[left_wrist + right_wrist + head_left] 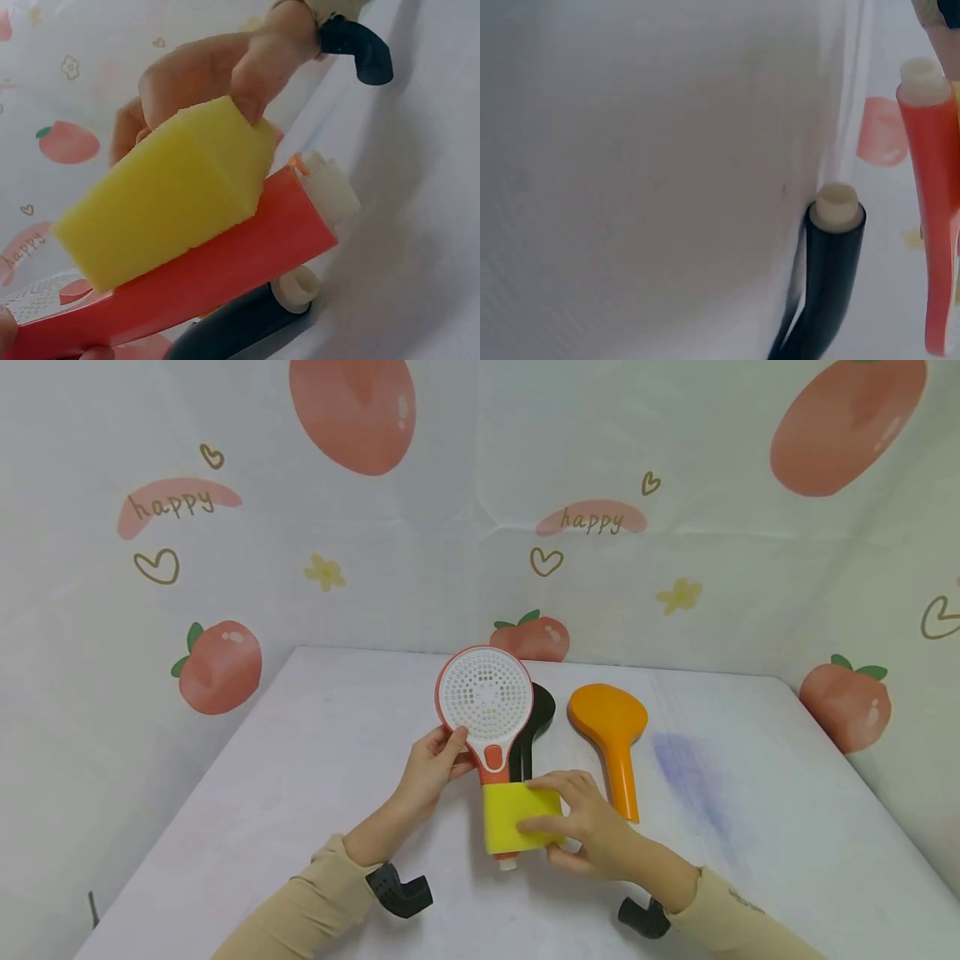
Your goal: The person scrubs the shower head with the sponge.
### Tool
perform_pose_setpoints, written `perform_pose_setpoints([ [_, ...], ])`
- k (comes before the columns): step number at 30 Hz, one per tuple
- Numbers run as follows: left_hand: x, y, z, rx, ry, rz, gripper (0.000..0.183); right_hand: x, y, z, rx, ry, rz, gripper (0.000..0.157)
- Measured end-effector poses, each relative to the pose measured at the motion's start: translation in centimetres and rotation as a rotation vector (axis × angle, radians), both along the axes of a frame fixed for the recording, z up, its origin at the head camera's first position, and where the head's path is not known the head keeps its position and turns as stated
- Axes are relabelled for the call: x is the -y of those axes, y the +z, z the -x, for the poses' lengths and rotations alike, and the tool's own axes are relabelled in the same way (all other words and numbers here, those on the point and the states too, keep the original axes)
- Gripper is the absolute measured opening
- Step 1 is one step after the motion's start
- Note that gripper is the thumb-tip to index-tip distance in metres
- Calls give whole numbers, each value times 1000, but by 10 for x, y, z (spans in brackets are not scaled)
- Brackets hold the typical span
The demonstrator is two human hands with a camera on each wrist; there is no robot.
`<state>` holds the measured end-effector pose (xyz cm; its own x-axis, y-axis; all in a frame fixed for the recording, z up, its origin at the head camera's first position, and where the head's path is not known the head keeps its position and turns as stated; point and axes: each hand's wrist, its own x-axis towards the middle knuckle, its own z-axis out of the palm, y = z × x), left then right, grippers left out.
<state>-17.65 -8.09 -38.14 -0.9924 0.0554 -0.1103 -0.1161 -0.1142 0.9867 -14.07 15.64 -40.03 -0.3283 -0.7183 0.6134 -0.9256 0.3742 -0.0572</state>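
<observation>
My left hand (429, 768) grips a red-and-white shower head (486, 693) at its neck, thumb on the front, spray face toward me. A yellow sponge (506, 818) lies against the front of its handle. My right hand (588, 828) holds the sponge by its right side with thumb and fingers. From the left wrist view, the sponge (165, 202) rests along the red handle (225, 262), whose pale threaded end sticks out past it. The right wrist view shows the red handle (934, 180) at the edge; the right hand's fingers are out of that view.
Behind the held shower head lies a black shower head (542, 710), partly hidden. An orange shower head (609, 714) lies to its right, handle toward me. The white table (337, 727) has a purple smudge (693, 777) on the right. A printed cloth backdrop (450, 527) stands behind.
</observation>
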Motion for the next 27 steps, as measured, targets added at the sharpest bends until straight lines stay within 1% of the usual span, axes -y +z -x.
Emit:
perform_pose_setpoints([
  [1,0,0,0,-1,4,-2,35,0,-1,1,-10,3,17,25],
  [3,0,0,0,1,-1,-14,35,-1,0,6,-21,-21,57,24],
  [6,-2,1,-1,0,-18,-28,34,-2,2,14,-34,-94,120,26],
  [8,-3,1,-2,3,-34,-35,35,-3,4,18,-23,-147,155,27],
  [10,-4,1,-3,3,-44,-35,35,-4,5,21,-14,-182,176,26],
  [13,-4,2,-3,4,-42,-33,36,-6,4,21,3,-197,183,25],
  [16,-3,3,-3,1,-30,-30,35,-7,1,17,13,-175,166,27],
  [19,-2,3,-3,-1,-15,-34,35,-7,-3,12,10,-121,150,27],
  [23,0,3,-1,-7,-1,-34,35,-5,-7,4,-31,-27,113,26],
  [25,1,3,-1,-12,5,-32,35,-4,-8,1,-39,4,91,28],
  [27,0,2,0,-11,8,-38,34,-3,-8,1,-47,25,95,28],
])
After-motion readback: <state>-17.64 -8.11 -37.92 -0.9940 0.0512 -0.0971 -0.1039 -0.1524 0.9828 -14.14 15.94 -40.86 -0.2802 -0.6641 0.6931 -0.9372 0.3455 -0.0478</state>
